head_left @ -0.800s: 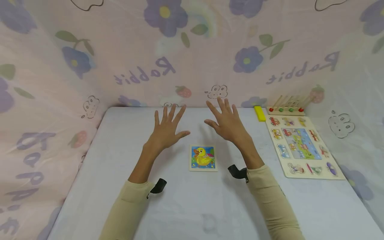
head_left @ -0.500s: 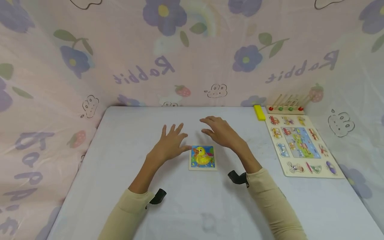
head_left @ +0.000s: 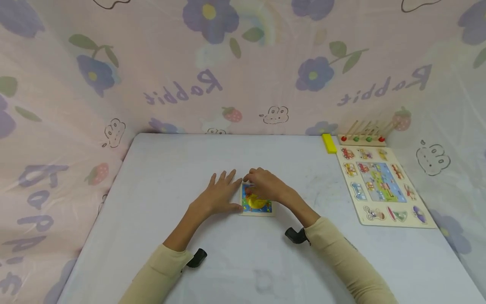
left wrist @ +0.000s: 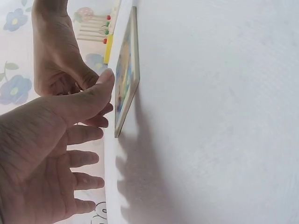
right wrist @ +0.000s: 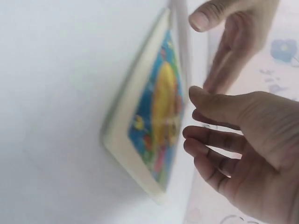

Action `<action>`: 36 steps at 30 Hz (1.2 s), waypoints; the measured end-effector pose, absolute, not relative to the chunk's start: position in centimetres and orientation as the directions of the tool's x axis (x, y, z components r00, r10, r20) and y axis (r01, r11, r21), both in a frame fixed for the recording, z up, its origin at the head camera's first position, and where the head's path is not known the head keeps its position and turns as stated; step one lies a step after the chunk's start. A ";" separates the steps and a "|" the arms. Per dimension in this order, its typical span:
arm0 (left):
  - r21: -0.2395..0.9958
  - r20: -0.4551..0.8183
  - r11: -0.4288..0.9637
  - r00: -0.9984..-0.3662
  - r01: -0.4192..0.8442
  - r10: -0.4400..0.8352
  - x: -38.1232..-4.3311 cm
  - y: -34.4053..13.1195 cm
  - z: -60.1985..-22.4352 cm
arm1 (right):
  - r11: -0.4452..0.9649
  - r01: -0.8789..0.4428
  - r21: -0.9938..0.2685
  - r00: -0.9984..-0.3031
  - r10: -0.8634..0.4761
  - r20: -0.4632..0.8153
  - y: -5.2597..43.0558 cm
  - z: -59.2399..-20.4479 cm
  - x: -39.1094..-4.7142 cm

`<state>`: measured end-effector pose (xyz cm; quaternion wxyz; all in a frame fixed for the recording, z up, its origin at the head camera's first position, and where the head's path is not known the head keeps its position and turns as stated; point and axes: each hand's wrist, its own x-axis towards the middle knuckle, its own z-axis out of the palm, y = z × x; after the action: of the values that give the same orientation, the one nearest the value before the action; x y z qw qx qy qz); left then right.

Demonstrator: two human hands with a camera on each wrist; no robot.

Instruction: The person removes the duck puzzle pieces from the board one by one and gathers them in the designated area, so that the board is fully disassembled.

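A small square duck puzzle (head_left: 258, 207) with a pale wooden border lies flat on the table. My left hand (head_left: 215, 197) is at its left edge, fingers spread, thumb near the lower left corner. Whether that thumb touches the border, I cannot tell. Over the puzzle's upper part is my right hand (head_left: 266, 185), hiding most of the duck's head. In the right wrist view, the fingers of my right hand (right wrist: 252, 144) are loosely bent beside the picture, and nothing shows between them. The puzzle (right wrist: 140, 102) looks slightly blurred there.
A large wooden picture board (head_left: 355, 207) lies to the right. Behind it stands a pegged rack (head_left: 362, 142) with red and green beads, next to a yellow block (head_left: 328, 144). The white table (head_left: 163, 169) meets a patterned cloth (head_left: 171, 63) at the back.
Both hands have come down and inward to the puzzle. My right hand has moved over its top, and its spread fingers have bent. The puzzle has stayed in place.
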<state>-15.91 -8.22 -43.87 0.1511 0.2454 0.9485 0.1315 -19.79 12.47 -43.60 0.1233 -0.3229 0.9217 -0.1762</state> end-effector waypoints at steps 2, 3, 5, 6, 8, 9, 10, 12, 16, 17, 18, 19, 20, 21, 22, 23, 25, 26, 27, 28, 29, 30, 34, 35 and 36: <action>0.317 -0.240 0.846 -0.827 0.428 0.508 -15.8 -8.1 -44.1 | 0.724 -0.581 -0.372 -0.751 -0.653 -0.098 12.3 -44.0 -19.6; 0.312 -0.251 0.848 -0.824 0.429 0.509 -15.8 -8.1 -44.2 | 0.722 -0.593 -0.357 -0.747 -0.659 -0.092 12.2 -44.1 -19.5; 0.295 -0.272 0.852 -0.817 0.433 0.509 -15.7 -8.1 -44.3 | 0.721 -0.606 -0.337 -0.744 -0.663 -0.083 12.1 -44.4 -19.5; 0.287 -0.283 0.854 -0.814 0.433 0.507 -15.7 -8.1 -44.4 | 0.722 -0.607 -0.333 -0.744 -0.663 -0.082 12.1 -44.5 -19.4; 0.280 -0.297 0.859 -0.812 0.429 0.502 -15.5 -8.1 -44.5 | 0.724 -0.605 -0.332 -0.746 -0.661 -0.080 12.1 -44.5 -19.4; 0.281 -0.301 0.860 -0.812 0.426 0.500 -15.5 -8.1 -44.6 | 0.725 -0.602 -0.333 -0.749 -0.658 -0.080 12.0 -44.5 -19.5; 0.285 -0.304 0.861 -0.811 0.422 0.499 -15.5 -8.2 -44.6 | 0.727 -0.600 -0.334 -0.751 -0.656 -0.080 12.0 -44.5 -19.5; 0.293 -0.306 0.861 -0.812 0.417 0.497 -15.5 -8.2 -44.7 | 0.734 -0.589 -0.339 -0.757 -0.648 -0.088 11.9 -44.4 -19.6; 0.283 -0.310 0.863 -0.812 0.418 0.495 -15.7 -8.1 -44.8 | 0.748 -0.556 -0.363 -0.775 -0.624 -0.099 11.8 -44.2 -19.7; 0.277 -0.312 0.864 -0.811 0.421 0.496 -15.8 -8.1 -44.8 | 0.750 -0.545 -0.375 -0.778 -0.619 -0.106 11.8 -44.2 -19.7; 0.272 -0.316 0.864 -0.809 0.423 0.495 -15.8 -8.1 -44.8 | 0.750 -0.534 -0.389 -0.780 -0.615 -0.115 11.8 -44.1 -19.7; 0.269 -0.321 0.864 -0.806 0.425 0.497 -15.9 -8.0 -44.8 | 0.749 -0.527 -0.401 -0.780 -0.614 -0.121 11.8 -44.1 -19.7; 0.267 -0.329 0.865 -0.803 0.425 0.497 -15.9 -8.0 -44.8 | 0.749 -0.520 -0.410 -0.780 -0.612 -0.129 11.9 -44.2 -19.7; 0.269 -0.334 0.865 -0.801 0.424 0.497 -15.9 -8.0 -44.9 | 0.748 -0.515 -0.418 -0.780 -0.612 -0.135 11.9 -44.2 -19.6; 0.267 -0.341 0.864 -0.797 0.426 0.498 -15.8 -7.8 -44.9 | 0.748 -0.514 -0.420 -0.779 -0.612 -0.137 11.9 -44.2 -19.5; 0.258 -0.350 0.866 -0.793 0.429 0.498 -15.8 -7.7 -44.9 | 0.747 -0.512 -0.424 -0.779 -0.612 -0.136 12.0 -44.2 -19.4; 0.239 -0.363 0.870 -0.791 0.431 0.492 -15.7 -7.5 -44.9 | 0.748 -0.513 -0.421 -0.784 -0.608 -0.124 12.1 -44.2 -19.3; 0.227 -0.368 0.873 -0.792 0.431 0.487 -15.7 -7.4 -44.9 | 0.749 -0.511 -0.421 -0.788 -0.604 -0.118 12.1 -44.2 -19.2; 0.216 -0.374 0.876 -0.792 0.432 0.483 -15.7 -7.4 -44.9 | 0.749 -0.512 -0.421 -0.791 -0.602 -0.109 12.0 -44.2 -19.2; 0.206 -0.382 0.878 -0.790 0.432 0.479 -15.7 -7.3 -44.8 | 0.748 -0.513 -0.421 -0.792 -0.601 -0.105 12.0 -44.2 -19.1; 0.199 -0.387 0.879 -0.789 0.433 0.477 -15.6 -7.3 -44.7 | 0.748 -0.513 -0.421 -0.792 -0.601 -0.102 11.9 -44.2 -19.1; 0.193 -0.392 0.880 -0.788 0.434 0.475 -15.6 -7.3 -44.7 | 0.748 -0.518 -0.416 -0.791 -0.603 -0.099 11.9 -44.3 -19.1; 0.192 -0.392 0.883 -0.791 0.429 0.469 -15.7 -7.4 -44.3 | 0.744 -0.534 -0.402 -0.783 -0.614 -0.096 11.6 -44.2 -19.0; 0.188 -0.385 0.884 -0.796 0.429 0.468 -15.8 -7.5 -44.3 | 0.744 -0.538 -0.396 -0.783 -0.615 -0.093 11.5 -44.2 -19.0; 0.189 -0.383 0.885 -0.798 0.425 0.465 -15.9 -7.5 -44.2 | 0.745 -0.540 -0.391 -0.783 -0.616 -0.092 11.5 -44.2 -19.1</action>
<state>-15.92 -7.53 -44.25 0.2137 0.2351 0.9470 0.0468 -19.05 11.46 -44.21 0.1080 -0.3116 0.9278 -0.1747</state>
